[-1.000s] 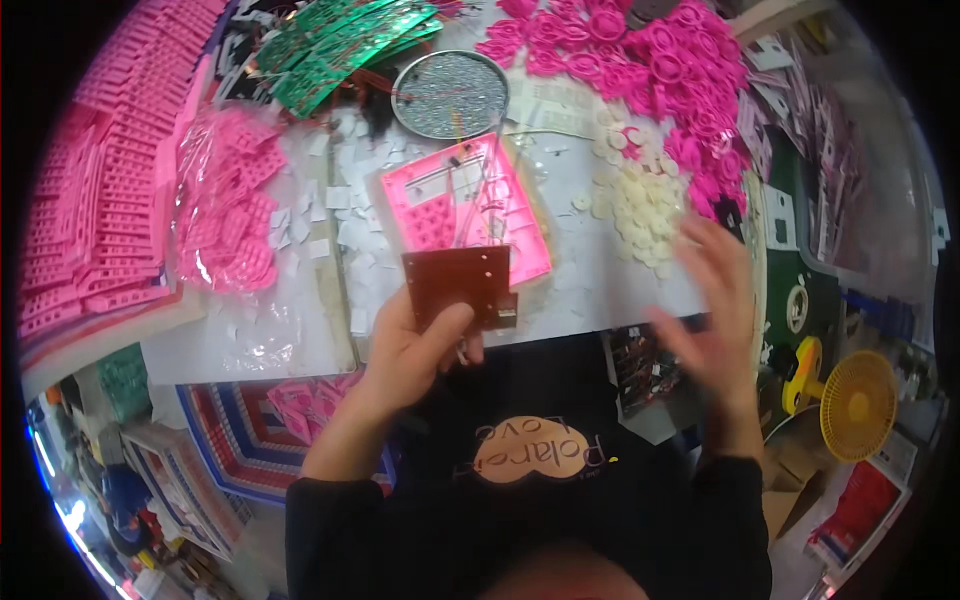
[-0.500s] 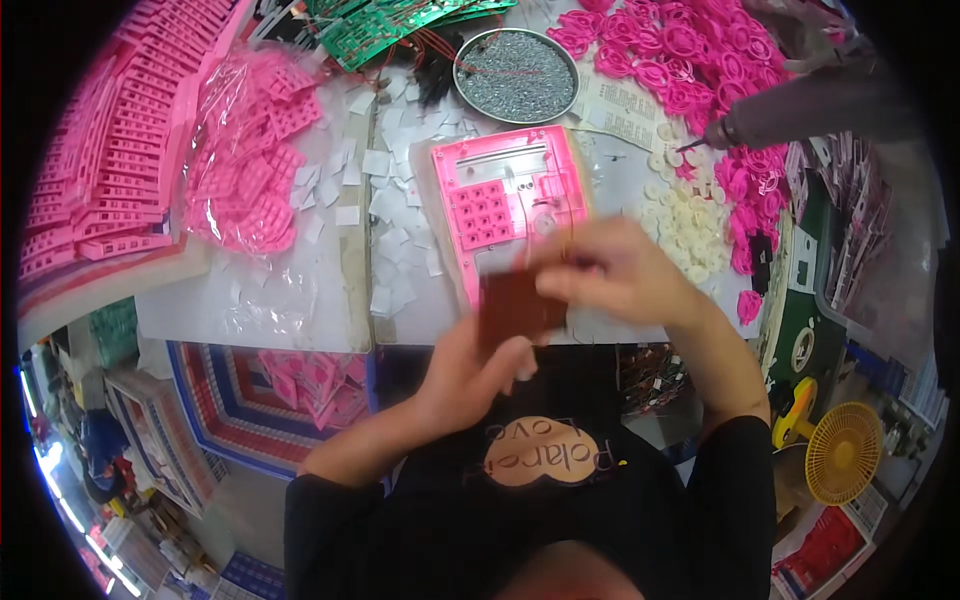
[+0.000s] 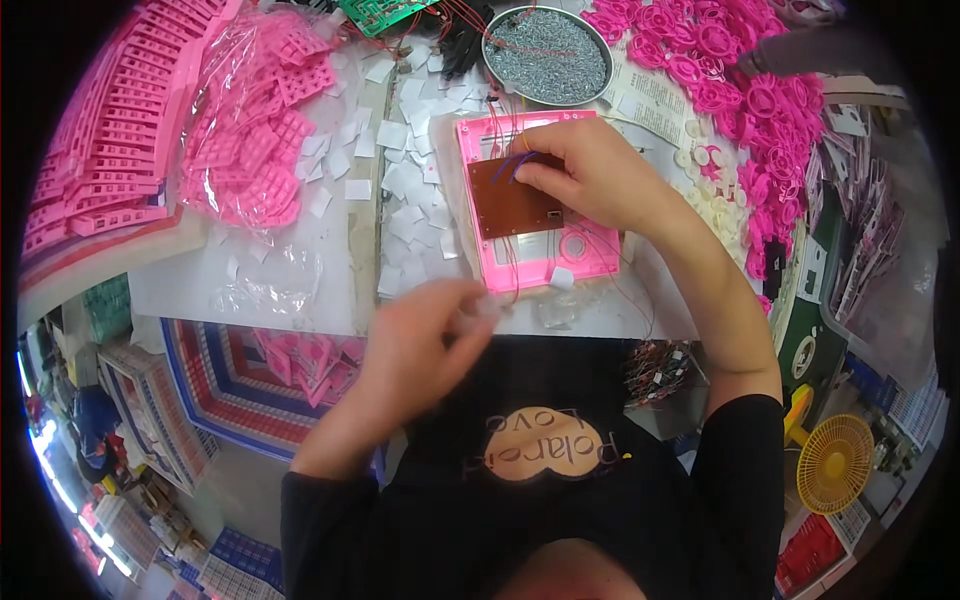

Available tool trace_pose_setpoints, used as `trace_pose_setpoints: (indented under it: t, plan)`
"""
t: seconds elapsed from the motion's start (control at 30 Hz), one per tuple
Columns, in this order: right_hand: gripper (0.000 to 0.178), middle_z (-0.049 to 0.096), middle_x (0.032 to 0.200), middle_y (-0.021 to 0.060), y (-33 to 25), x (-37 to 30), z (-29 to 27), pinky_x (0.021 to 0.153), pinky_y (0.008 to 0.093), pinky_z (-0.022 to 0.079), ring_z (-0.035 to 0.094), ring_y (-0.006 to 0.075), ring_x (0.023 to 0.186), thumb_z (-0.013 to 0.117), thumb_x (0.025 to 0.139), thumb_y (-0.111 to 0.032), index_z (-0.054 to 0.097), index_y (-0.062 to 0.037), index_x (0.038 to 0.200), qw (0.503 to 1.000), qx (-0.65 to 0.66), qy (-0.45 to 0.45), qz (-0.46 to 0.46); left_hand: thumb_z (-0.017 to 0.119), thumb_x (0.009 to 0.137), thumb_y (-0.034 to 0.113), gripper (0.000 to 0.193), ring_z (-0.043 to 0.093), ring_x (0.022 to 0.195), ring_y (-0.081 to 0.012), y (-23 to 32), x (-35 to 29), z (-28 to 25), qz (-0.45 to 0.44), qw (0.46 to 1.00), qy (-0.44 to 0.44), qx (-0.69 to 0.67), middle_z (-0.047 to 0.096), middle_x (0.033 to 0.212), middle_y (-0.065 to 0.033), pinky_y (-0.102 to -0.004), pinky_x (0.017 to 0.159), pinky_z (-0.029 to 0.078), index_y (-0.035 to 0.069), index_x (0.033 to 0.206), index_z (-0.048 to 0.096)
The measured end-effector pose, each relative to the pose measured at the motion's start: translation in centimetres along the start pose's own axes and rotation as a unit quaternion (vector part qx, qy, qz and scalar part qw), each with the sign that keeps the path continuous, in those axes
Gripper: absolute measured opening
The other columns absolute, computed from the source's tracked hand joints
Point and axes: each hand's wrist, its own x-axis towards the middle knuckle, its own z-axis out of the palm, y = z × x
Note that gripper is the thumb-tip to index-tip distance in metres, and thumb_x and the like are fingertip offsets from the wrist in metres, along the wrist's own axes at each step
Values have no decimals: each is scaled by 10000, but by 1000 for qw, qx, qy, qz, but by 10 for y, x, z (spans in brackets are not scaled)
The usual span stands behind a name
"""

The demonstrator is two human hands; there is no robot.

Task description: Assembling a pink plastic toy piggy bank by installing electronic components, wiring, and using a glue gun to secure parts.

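A brown circuit board (image 3: 512, 208) lies over the middle of a pink plastic housing (image 3: 593, 266), covering much of its inside. My right hand (image 3: 592, 175) holds the board at its upper right part, thumb on top, with blue wires passing by the fingers. Thin red wires run out above and below the board. Close to the housing's lower left corner is my left hand (image 3: 425, 335), bent and smeared by motion; whether its fingers hold anything cannot be made out. A small white square (image 3: 562, 278) sits at the housing's near edge.
A round metal tin of small screws (image 3: 548, 55) stands behind the housing. White paper squares (image 3: 405, 215) are scattered to its left, past which lies a bag of pink parts (image 3: 250, 150). Pink rings (image 3: 770, 150) and cream discs (image 3: 715, 185) heap at right, near a dark tool (image 3: 810, 50).
The board has moved away from me onto the housing, carried by my right hand. My left hand has left the board and shifted left. The housing sits slightly nearer and further right in view.
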Motion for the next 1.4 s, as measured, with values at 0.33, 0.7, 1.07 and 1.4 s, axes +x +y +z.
trace_pose_setpoints:
  t: [0.33,0.7,1.07,1.4]
  plan:
    - [450,614,1295,150,-33,-20,6,974,431,483,543,338,1235,719,811,-182,612,-2,1210,958,-202,197,-47,791,821,343,572,553,1299,-268,-5,48,9,267,904,125,309,618,1283,-105,-465,1037,378,30,1271,626]
    - [470,576,1411,193,-49,-51,35,1082,530,386,510,328,1287,576,872,-168,627,68,1275,951,-302,40,-59,754,839,223,271,687,955,-282,23,83,-41,218,952,-45,209,712,1020,-110,-396,784,508,54,1048,722]
    - [471,583,1391,194,-52,-51,43,1044,520,397,513,319,1245,579,865,-169,627,86,1258,955,-290,50,-40,686,858,213,144,660,933,-256,50,285,-51,383,776,42,498,665,859,-54,-455,870,451,91,783,684]
    - [335,614,1179,167,-35,-76,-109,843,331,538,625,230,968,633,807,6,601,20,1141,788,-12,558,-259,631,897,248,166,665,888,-250,74,251,-65,329,829,116,436,708,888,-27,-451,845,425,122,809,693]
